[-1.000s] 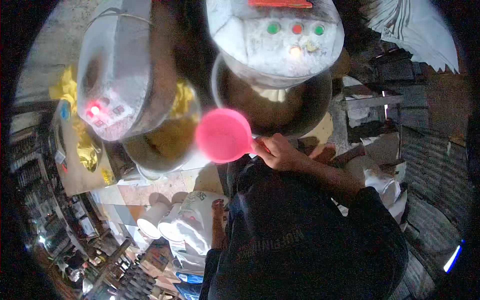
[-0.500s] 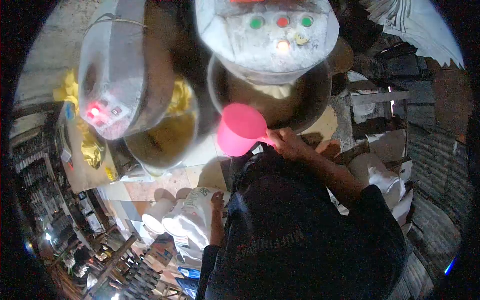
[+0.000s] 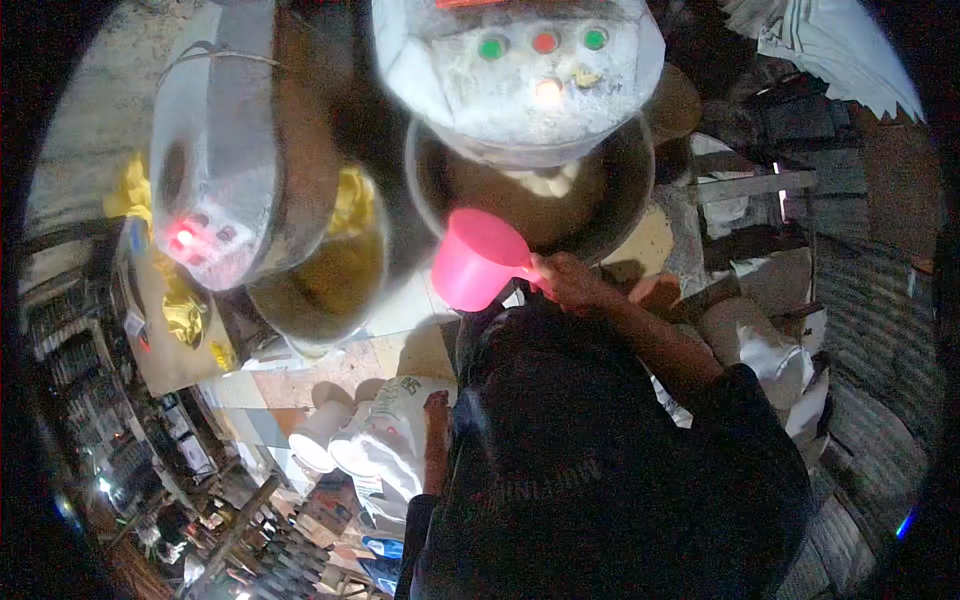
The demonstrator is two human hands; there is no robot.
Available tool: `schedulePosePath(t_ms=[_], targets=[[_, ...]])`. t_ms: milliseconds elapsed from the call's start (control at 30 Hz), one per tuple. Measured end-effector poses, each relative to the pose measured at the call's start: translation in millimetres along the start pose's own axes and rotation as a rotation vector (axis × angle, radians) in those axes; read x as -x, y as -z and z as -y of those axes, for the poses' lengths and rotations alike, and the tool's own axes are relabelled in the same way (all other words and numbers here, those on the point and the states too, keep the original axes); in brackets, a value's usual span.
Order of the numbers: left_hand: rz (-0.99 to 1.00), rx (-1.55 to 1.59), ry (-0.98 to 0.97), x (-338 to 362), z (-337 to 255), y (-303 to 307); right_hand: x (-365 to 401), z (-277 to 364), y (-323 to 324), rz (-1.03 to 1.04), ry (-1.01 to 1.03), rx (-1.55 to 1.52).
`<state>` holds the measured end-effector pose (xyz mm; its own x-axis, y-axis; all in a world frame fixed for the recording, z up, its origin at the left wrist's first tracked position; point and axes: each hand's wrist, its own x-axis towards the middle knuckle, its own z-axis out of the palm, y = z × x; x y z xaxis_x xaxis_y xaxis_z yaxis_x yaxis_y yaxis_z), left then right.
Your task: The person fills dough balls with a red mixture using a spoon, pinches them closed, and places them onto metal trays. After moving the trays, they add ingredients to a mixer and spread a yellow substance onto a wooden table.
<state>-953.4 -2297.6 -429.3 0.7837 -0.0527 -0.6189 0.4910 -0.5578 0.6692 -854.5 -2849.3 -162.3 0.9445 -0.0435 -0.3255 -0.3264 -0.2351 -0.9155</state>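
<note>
While the right hand (image 3: pixel 568 284) grips the handle of a pink dipper (image 3: pixel 478 262), the dipper is near the rim of a large bowl (image 3: pixel 428 185), under a machine (image 3: pixel 515 85) with green and red buttons. Contact with the rim: cannot tell. Left hand (image 3: pixel 436 408): low, beside a white sack (image 3: pixel 398 425); finger state unclear.

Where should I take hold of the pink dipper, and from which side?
Best by the handle of the pink dipper, I'd say, from the picture's right: it juts out that way from the rounded, open-topped body, and the right hand grips there.
</note>
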Motion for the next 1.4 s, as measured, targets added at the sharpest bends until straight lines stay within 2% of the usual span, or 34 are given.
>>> schedulePosePath(t_ms=[67, 133, 167, 200, 233, 300, 433, 500, 533, 600, 800, 833, 867, 900, 933, 967, 1000, 1033, 1100, 1200, 1233, 1300, 1400], targets=[[0.000, 0.068, 0.006, 6, -16, -1, -4, -7, 1, 0.144, -0.369, -0.201], [0.002, 0.136, 0.013, 6, -17, 4, -2, 5, 3, 0.144, -0.439, -0.214], [0.063, 0.315, 0.200, 5, -18, 11, -1, 9, 4, 0.148, -0.508, -0.222], [0.123, 0.493, 0.389, 3, -19, 14, -1, 7, 5, 0.143, -0.511, -0.224], [0.127, 0.490, 0.390, 7, -29, 12, -2, 4, 5, 0.163, -0.507, -0.214], [0.100, -0.016, -0.043, 18, -53, 8, -2, -3, 2, 0.181, -0.504, -0.206], [0.119, -0.037, -0.091, 16, -43, 13, 2, -2, 2, 0.175, -0.452, -0.261], [0.177, -0.526, -0.311, 16, -47, 16, 4, 1, 3, 0.178, -0.465, -0.260], [0.176, -0.526, -0.314, 18, -49, 15, 5, 2, 4, 0.184, -0.450, -0.274], [0.016, -0.035, 0.183, 37, -100, 7, 4, 5, 5, 0.190, -0.431, -0.289], [0.066, 0.225, 0.269, 34, -78, 6, 4, -4, 1, 0.170, -0.414, -0.337], [0.063, 0.225, 0.269, 34, -75, 7, 5, -1, 3, 0.175, -0.440, -0.326], [0.044, 0.114, 0.190, 34, -81, 4, 5, 0, 4, 0.179, -0.468, -0.313], [0.027, 0.002, 0.111, 35, -90, 1, 5, -2, 3, 0.179, -0.468, -0.314], [0.027, 0.001, 0.111, 42, -114, 0, 4, -7, 0, 0.160, -0.455, -0.318], [0.034, 0.081, 0.257, 59, -169, 0, 5, -10, -2, 0.142, -0.442, -0.321], [0.039, 0.161, 0.404, 69, -200, 0, 5, -9, 0, 0.143, -0.442, -0.323], [0.038, 0.160, 0.405, 64, -184, 0, 5, -7, 3, 0.156, -0.421, -0.308], [0.062, -0.257, -0.025, 47, -136, 0, 4, -6, 5, 0.169, -0.400, -0.294], [0.117, -0.410, -0.095, 37, -117, 8, 4, -8, 5, 0.168, -0.394, -0.282], [0.117, -0.411, -0.096, 38, -121, 5, 4, -10, 4, 0.175, -0.413, -0.293], [-0.026, -0.251, 0.244, 40, -123, -3, 3, -14, 3, 0.180, -0.432, -0.305], [0.069, -0.274, 0.178, 35, -117, -1, 4, -12, 3, 0.167, -0.384, -0.343]])
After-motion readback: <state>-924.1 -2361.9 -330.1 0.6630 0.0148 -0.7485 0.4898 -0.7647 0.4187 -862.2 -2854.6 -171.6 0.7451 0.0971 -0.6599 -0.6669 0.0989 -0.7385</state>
